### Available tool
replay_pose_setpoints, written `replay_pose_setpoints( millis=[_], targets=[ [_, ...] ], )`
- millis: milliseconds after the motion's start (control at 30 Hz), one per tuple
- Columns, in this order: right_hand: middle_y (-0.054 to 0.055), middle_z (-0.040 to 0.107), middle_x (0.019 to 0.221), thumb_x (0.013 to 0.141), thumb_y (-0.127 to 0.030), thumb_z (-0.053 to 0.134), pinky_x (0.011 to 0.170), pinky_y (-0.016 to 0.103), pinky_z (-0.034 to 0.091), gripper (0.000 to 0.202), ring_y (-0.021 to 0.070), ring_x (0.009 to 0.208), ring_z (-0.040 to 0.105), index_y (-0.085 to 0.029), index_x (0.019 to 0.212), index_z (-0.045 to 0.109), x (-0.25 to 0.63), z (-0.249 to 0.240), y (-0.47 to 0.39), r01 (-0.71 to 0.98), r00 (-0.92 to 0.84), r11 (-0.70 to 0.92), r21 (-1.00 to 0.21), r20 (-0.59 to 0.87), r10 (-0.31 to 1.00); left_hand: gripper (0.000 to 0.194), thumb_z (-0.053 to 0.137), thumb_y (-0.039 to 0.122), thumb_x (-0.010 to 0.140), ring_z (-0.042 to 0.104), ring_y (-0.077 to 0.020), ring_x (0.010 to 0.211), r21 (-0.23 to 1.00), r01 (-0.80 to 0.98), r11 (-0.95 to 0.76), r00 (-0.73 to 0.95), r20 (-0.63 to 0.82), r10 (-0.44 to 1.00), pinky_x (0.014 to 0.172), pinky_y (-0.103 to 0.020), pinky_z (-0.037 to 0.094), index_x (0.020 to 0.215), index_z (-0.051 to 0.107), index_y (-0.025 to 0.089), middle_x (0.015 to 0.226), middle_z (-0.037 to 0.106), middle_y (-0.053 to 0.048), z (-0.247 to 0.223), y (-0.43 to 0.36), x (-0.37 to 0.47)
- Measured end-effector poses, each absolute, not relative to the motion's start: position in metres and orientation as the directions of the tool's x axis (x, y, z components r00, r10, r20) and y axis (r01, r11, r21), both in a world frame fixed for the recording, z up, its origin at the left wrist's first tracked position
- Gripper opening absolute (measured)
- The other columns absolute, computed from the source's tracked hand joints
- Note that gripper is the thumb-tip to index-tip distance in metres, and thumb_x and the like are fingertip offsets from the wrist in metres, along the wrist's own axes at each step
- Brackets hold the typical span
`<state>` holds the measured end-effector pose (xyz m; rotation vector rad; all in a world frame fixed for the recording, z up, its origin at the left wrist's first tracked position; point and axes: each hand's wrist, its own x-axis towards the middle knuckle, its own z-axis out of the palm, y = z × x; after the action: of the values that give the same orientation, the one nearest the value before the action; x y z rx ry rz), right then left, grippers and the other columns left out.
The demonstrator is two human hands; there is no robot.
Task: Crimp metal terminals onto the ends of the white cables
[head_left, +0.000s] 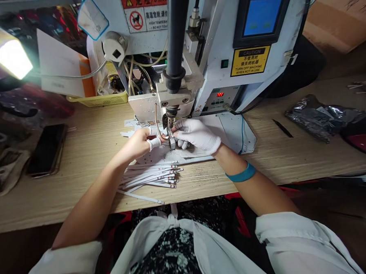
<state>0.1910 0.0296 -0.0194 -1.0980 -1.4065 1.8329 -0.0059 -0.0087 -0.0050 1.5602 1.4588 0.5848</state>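
My left hand [146, 142], with white covers on some fingers, is closed at the left side of the machine head [171, 112]; what it pinches is too small to make out. From the right, my right hand [197, 134], in a white glove, has its fingers drawn together by the same spot, their tips partly hidden at the metal parts. Between the hands stands a small grey block [172, 143]. Several thin white strips [152, 177] with small marked ends lie in a loose pile just below, near the table's front edge.
A bright lamp [13, 58] shines at the left. Below it lies a phone [47, 149]. A yellow basket [100, 99] stands behind, beside the machine's body. On the right are a dark pointed tool [283, 128] and a silvery plastic bag [325, 116]. The table [87, 140] ends before my lap.
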Motion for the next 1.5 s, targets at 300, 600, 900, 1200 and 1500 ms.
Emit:
replay_pose_setpoints(
  millis=[300,600,900,1200,1500],
  targets=[
    [-0.007,0.050,0.048,0.079,-0.002,0.060,0.029,0.011,0.027,0.016,0.0037,0.034,0.043,-0.016,0.076,0.053,0.1868,-0.0141,0.0288,0.028,-0.534,-0.439,-0.898,-0.384,0.753,0.031,0.065,0.046,0.061,0.056,-0.0178,0.070,0.863,0.496,0.100,0.199,-0.225,0.954,0.062,-0.026,0.044,0.065,0.068,0.015,0.074,0.068,-0.004,-0.0043,-0.0066,-0.0030],
    [-0.008,0.048,0.045,0.080,0.000,0.055,0.029,0.012,0.027,0.017,0.0043,0.033,0.040,-0.017,0.076,0.051,0.1856,-0.0123,0.0280,0.049,-0.520,-0.423,-0.905,-0.384,0.763,0.030,0.067,0.044,0.063,0.061,-0.0206,0.076,0.868,0.490,0.081,0.212,-0.209,0.955,0.071,-0.029,0.048,0.068,0.070,0.015,0.072,0.069,-0.003,-0.0039,-0.0052,-0.0010],
    [-0.007,0.048,0.048,0.077,0.001,0.055,0.028,0.013,0.025,0.017,0.0037,0.032,0.037,-0.016,0.075,0.054,0.1866,-0.0151,0.0291,0.030,-0.514,-0.421,-0.907,-0.375,0.771,0.028,0.072,0.043,0.060,0.064,-0.0214,0.080,0.911,0.393,0.129,0.221,-0.230,0.948,0.081,-0.033,0.050,0.067,0.070,0.016,0.072,0.070,-0.003,-0.0073,-0.0029,-0.0007],
    [-0.008,0.046,0.047,0.079,0.001,0.055,0.028,0.012,0.024,0.018,0.0034,0.033,0.038,-0.017,0.077,0.052,0.1868,-0.0123,0.0280,0.041,-0.513,-0.435,-0.899,-0.393,0.763,0.031,0.075,0.045,0.058,0.063,-0.0212,0.079,0.909,0.391,0.144,0.219,-0.244,0.945,0.078,-0.032,0.049,0.068,0.070,0.016,0.076,0.071,-0.005,-0.0082,-0.0018,-0.0019],
    [-0.007,0.051,0.054,0.080,-0.009,0.062,0.031,0.016,0.025,0.015,0.0042,0.037,0.041,-0.019,0.081,0.050,0.1939,-0.0135,0.0307,0.146,-0.539,-0.282,-0.948,-0.315,0.781,0.034,0.071,0.050,0.062,0.060,-0.0184,0.070,0.881,0.463,0.099,0.222,-0.223,0.949,0.069,-0.029,0.048,0.066,0.067,0.016,0.069,0.068,-0.003,-0.0020,-0.0038,-0.0039]
  ],
)
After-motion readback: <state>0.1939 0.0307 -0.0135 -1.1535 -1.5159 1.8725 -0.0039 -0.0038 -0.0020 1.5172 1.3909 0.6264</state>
